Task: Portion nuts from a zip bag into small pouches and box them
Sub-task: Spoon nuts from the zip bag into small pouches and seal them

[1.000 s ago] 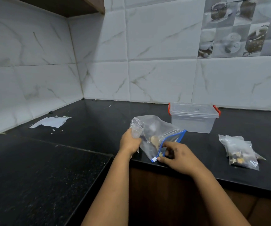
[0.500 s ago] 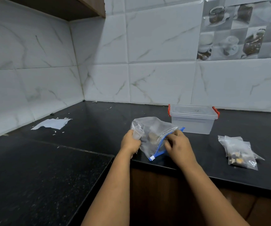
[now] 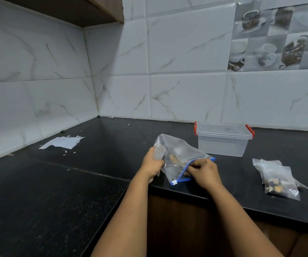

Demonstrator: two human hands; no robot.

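- A black stone countertop point(image 3: 75, 182) is carrying everything.
- A clear lidded plastic box with red clips point(image 3: 223, 140) is standing just behind the hands.
- A clear zip bag with a blue seal strip point(image 3: 179, 160) is sitting between both hands near the counter's front edge, a few nuts inside.
- Filled small clear pouches point(image 3: 277, 178) are lying to the right, apart.
- The left hand point(image 3: 152, 165) is gripping the bag's left side, fingers curled.
- The right hand point(image 3: 204, 171) is pinching the blue strip.

Left hand point(image 3: 152, 164) gripping, right hand point(image 3: 203, 171) fingers point(image 3: 192, 166) pinching, forearms converging

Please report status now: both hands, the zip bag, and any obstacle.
Left hand grips zip bag side. Right hand pinches its blue zipper edge. Box lidded behind; filled pouches at right. No obstacle seen.
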